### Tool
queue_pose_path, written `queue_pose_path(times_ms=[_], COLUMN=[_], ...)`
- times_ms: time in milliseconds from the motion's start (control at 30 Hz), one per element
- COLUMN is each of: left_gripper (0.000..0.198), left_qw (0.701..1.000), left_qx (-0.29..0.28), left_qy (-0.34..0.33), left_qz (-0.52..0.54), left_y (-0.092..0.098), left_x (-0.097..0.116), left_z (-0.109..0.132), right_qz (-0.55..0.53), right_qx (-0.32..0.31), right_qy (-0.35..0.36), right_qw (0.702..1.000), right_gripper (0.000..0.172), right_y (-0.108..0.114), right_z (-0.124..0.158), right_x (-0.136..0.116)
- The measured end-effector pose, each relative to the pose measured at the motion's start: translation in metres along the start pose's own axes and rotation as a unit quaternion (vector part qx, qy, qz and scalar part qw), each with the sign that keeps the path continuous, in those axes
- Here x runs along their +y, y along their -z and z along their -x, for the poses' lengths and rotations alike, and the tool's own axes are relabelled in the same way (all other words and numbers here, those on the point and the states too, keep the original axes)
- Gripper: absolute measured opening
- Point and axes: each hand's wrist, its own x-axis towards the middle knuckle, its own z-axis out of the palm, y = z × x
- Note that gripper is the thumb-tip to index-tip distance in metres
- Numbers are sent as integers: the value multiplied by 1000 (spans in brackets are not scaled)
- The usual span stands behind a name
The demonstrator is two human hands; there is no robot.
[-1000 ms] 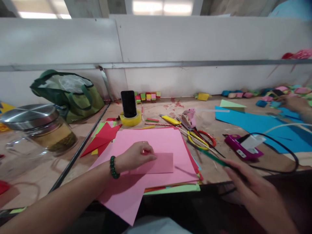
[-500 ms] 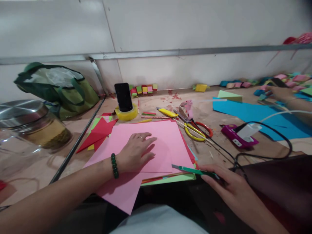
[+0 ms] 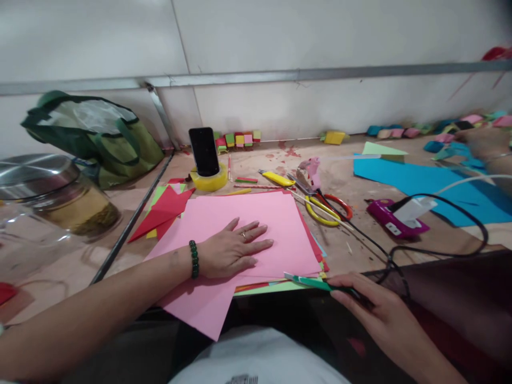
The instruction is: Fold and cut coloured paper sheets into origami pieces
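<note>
My left hand lies flat on the pink paper, fingers spread. A second pink piece slants out under my wrist and hangs past the table's front edge. In my right hand is a green utility knife. Its blade points left, at the front edge of the pink paper; whether it touches the sheet I cannot tell. Below the pink paper show the edges of red, orange and light green sheets.
Behind the paper lie a yellow cutter, scissors and a pink glue gun. A phone leans in a tape roll. Right are a purple power strip, blue paper and another person's hand. Left stands a glass jar.
My left hand has shifted right and flattened on the pink paper, its fingers more spread. The upper pink sheet's front edge now sits about level with the sheet below. The knife stays in my right hand.
</note>
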Motion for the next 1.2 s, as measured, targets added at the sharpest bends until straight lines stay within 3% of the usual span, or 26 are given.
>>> queue_pose_path(times_ms=[467,600,767,933,1067,1200], left_gripper=[54,61,69,56,41,53], left_qw=[1000,999,989,971,966,957], left_qx=[14,46,105,87,88,136], left_qy=[-2,8,105,210,216,232], left_qz=[-6,-6,-1,69,111,104], left_y=[-3,-1,10,13,10,9], left_x=[-2,-1,9,13,14,18], left_z=[0,0,1,0,-1,2], right_qz=[15,37,44,68,50,38], right_qx=[22,42,86,190,159,116], right_qy=[-11,-35,-70,-129,-86,-73], right_qw=[1000,998,993,971,982,990], right_gripper=[22,28,32,35,31,31], right_y=[2,5,23,26,11,1], right_z=[3,5,8,4,-9,-22], right_x=[2,5,12,14,2,-12])
